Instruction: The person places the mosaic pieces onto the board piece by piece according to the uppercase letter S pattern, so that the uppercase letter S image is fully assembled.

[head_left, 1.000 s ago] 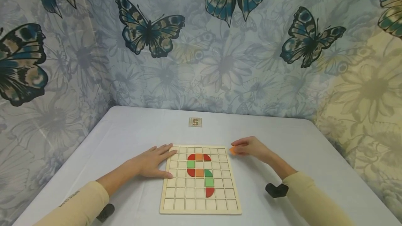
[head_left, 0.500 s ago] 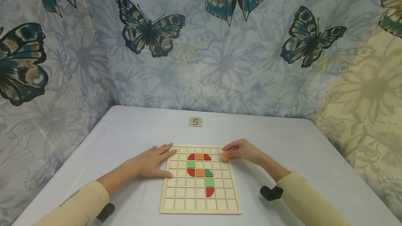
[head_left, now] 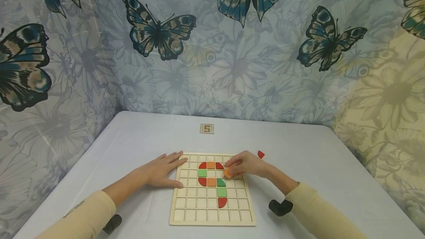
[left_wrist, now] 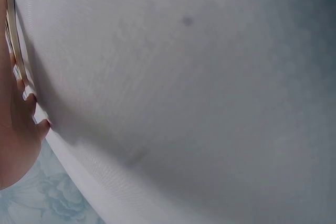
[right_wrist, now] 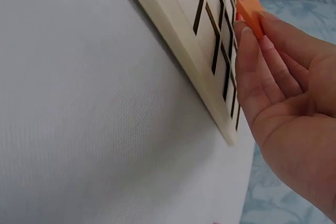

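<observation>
A pale wooden grid board lies on the table, with red quarter-round, orange square and green tiles set in some of its cells. My right hand pinches an orange tile between thumb and fingers, over the upper right part of the board. In the right wrist view the tile stands tilted at the fingertips, above the cells. My left hand rests with spread fingers on the board's left edge. The left wrist view catches only part of that hand at the board's side.
A red quarter-round tile lies on the white table just beyond my right wrist. Farther back lies a small pattern card with an S-like figure. A butterfly-print cloth hangs behind the table.
My right hand has carried the orange tile leftward, from beside the board's right edge to over its upper cells. The red tile on the table has come into view. The left hand stays put.
</observation>
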{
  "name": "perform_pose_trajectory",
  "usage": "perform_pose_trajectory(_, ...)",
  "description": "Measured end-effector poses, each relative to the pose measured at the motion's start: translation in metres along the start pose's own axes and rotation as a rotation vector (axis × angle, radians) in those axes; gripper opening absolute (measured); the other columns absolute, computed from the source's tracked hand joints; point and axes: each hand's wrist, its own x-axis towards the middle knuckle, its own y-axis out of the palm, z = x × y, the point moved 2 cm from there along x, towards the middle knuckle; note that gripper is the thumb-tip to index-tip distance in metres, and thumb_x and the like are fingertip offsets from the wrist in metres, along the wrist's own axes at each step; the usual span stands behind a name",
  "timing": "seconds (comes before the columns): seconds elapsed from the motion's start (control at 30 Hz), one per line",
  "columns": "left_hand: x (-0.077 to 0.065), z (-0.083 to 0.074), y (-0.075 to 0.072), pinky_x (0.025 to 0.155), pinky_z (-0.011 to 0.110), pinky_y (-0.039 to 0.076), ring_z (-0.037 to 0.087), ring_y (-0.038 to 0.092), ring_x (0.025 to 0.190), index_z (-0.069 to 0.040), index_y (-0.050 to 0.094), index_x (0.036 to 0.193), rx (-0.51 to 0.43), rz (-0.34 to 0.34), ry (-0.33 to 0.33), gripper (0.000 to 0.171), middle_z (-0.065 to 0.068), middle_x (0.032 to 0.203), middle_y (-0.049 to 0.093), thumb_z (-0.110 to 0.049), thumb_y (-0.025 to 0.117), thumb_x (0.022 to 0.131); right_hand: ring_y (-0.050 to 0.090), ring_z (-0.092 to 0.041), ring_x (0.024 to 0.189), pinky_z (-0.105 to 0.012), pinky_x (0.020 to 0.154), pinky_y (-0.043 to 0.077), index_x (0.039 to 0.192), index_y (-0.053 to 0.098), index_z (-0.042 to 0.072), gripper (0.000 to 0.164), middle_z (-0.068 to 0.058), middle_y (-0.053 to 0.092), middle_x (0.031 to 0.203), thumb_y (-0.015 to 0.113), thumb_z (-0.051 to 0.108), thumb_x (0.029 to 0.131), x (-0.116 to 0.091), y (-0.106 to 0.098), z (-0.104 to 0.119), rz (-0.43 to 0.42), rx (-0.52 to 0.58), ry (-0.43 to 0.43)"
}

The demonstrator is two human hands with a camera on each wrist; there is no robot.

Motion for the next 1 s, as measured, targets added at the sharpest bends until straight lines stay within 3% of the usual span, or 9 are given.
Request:
perform_pose_trajectory(0.13,0.000,0.000,-0.001,0.110,0.054,0.017,0.031,0.018,0.141,-0.016,0.027,0.152,-0.004,-0.001,0.005,0.094,0.011,0.157,0.015,-0.075,0.047,0.082,0.065,-0.016,0.083,-0.031,0.073,0.055,0.108,0.072,0.004,0.024,-0.005,0.070,0.097,0.071,0.013,0.086,0.001,0.005,0.003,0.020,-0.031,-0.004)
perform_pose_trajectory(0.37,0.001,-0.001,-0.002,0.110,0.054,0.017,0.032,0.018,0.141,-0.015,0.028,0.152,-0.014,0.003,0.003,0.094,0.012,0.157,0.016,-0.075,0.047,0.082,0.068,-0.020,0.078,-0.032,0.071,0.055,0.106,0.072,0.003,0.025,-0.007,0.071,0.091,0.074,0.013,0.084,0.000,0.015,0.009,0.064,0.007,-0.013)
perform_pose_trajectory(0.67,0.000,-0.001,-0.003,0.110,0.054,0.017,0.032,0.018,0.141,-0.015,0.027,0.152,-0.009,0.007,0.004,0.094,0.012,0.157,0.015,-0.075,0.047,0.082,0.067,-0.017,0.081,-0.029,0.073,0.054,0.104,0.073,0.004,0.021,-0.006,0.072,0.088,0.073,0.005,0.083,-0.001,0.027,0.017,0.109,-0.010,-0.034)
perform_pose_trajectory(1.0,-0.001,-0.002,-0.003,0.109,0.055,0.018,0.033,0.020,0.141,-0.014,0.028,0.151,-0.019,0.006,0.012,0.093,0.013,0.157,0.016,-0.073,0.049,0.083,0.065,-0.015,0.081,-0.027,0.071,0.054,0.100,0.074,0.006,0.019,-0.002,0.071,0.088,0.074,0.003,0.082,-0.007,0.043,0.026,0.156,-0.070,-0.091)
